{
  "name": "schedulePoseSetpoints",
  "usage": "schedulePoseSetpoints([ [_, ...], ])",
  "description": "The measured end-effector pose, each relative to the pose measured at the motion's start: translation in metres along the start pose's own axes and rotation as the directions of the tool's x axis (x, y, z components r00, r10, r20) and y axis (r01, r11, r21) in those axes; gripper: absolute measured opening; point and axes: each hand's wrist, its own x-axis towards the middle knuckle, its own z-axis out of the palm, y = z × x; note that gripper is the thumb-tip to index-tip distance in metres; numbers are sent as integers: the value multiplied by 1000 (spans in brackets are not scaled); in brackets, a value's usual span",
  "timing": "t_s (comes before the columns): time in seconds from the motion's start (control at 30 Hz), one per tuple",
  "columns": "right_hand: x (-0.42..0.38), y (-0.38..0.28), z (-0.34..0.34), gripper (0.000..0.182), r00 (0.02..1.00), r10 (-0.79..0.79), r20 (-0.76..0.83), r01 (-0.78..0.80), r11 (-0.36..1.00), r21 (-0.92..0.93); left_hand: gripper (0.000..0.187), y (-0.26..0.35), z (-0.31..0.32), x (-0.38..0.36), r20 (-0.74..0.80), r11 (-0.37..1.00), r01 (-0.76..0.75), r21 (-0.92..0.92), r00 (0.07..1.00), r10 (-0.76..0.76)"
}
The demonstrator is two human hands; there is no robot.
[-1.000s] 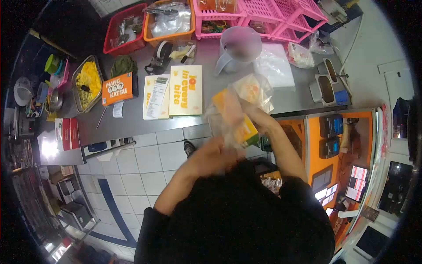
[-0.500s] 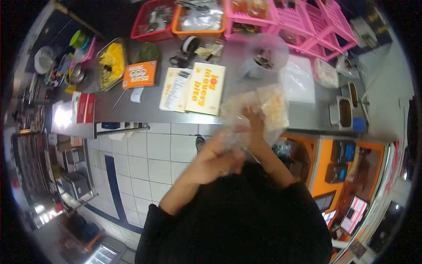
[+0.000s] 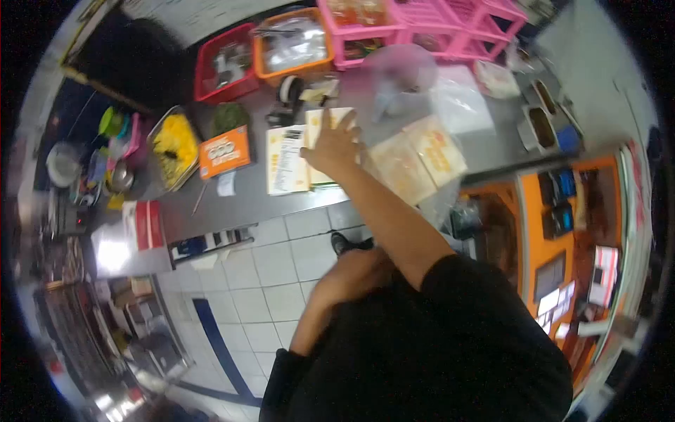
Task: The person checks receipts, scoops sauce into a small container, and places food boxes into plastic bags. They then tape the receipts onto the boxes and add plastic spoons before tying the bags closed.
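My right hand (image 3: 336,149) reaches across to the counter, its fingers spread over a cream box with yellow lettering (image 3: 320,172) and covering most of its print. Against that box's left side lies a white printed box (image 3: 287,160) with a black-and-white label. To the right of the hand, a clear plastic bag with cream packs (image 3: 422,162) inside rests at the counter's front edge. My left hand (image 3: 355,276) is close to my body, below the right forearm; it is blurred and its fingers are partly hidden.
An orange box (image 3: 225,152) and a glass tray of yellow food (image 3: 176,144) stand to the left. Behind are a tape dispenser (image 3: 287,98), red (image 3: 226,81) and orange (image 3: 294,67) baskets and pink crates (image 3: 422,24). A clear round container (image 3: 401,70) stands behind the bag.
The plastic bag has left my hands and lies on the counter. My right hand has moved left onto the cream box, while my left hand has drawn back toward my body.
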Motion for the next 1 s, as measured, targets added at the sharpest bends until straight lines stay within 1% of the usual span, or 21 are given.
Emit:
schedulePoseSetpoints([
  [0.1,-4,1,-24,106,999,29,30,-32,994,106,18,-15,-9,-13,-2,971,52,-231,999,-54],
  [0.13,2,10,-27,106,999,44,16,-46,994,96,18,-24,-6,-15,-138,920,58,-388,983,-120],
  [0.17,9,21,-32,100,1000,-17,11,13,954,300,18,-32,-5,-14,-266,841,35,-539,941,-209],
  [0.2,7,29,-44,95,996,-84,0,73,871,486,18,-42,-5,-12,-272,834,20,-551,941,-202],
  [0.27,-22,58,-89,92,897,-429,103,75,380,922,20,-59,-4,-6,-416,644,-117,-756,846,-334],
  [0.3,-49,65,-119,91,876,-470,106,57,320,946,20,-58,-4,-1,-423,629,-128,-767,837,-346],
  [0.37,-85,98,-147,88,790,-585,182,-63,217,974,28,-52,-10,13,-522,276,-445,-852,764,-380],
  [0.4,-95,115,-152,86,717,-654,240,-163,178,970,28,-45,-14,18,-524,272,-448,-851,757,-390],
  [0.43,-103,129,-151,86,712,-658,246,-167,181,969,33,-36,-19,23,-569,178,-542,-822,757,-321],
  [0.5,-108,155,-138,84,614,-619,490,-460,223,859,37,-20,-22,27,-618,79,-620,-780,744,-254],
  [0.57,-87,174,-114,84,663,-501,557,-442,338,831,46,-5,-20,29,-432,732,-155,-664,878,-206],
  [0.6,-76,184,-104,84,708,-370,602,-432,448,783,46,12,-21,32,-427,734,-151,-662,881,-204],
  [0.63,-65,192,-98,84,710,-370,599,-431,443,786,51,34,-21,35,-204,854,-80,-513,978,-31],
  [0.67,-53,198,-94,85,770,-281,573,-494,306,814,56,46,-21,39,63,942,-67,-329,994,92],
  [0.73,-36,211,-85,87,810,-189,555,-533,157,831,58,33,-6,46,79,924,-87,-373,989,125],
  [0.77,-29,215,-85,87,949,-219,226,-121,408,905,61,31,-4,49,92,903,-110,-416,982,162],
  [0.8,-22,219,-87,87,935,-336,-115,304,589,749,61,36,-9,46,51,867,-76,-493,992,116],
  [0.83,-18,226,-91,87,933,-341,-114,306,586,751,61,34,-12,46,47,868,-74,-491,993,111],
  [0.9,-17,236,-110,87,944,-297,-147,300,954,2,62,28,-13,45,44,747,-29,-665,996,79],
  [0.93,5,261,-92,88,854,-458,-246,462,886,-44,62,24,-8,50,39,740,-29,-672,996,74],
  [1.0,3,261,-92,86,892,-405,-200,391,914,-105,64,17,3,62,-31,686,-98,-721,993,110],
])
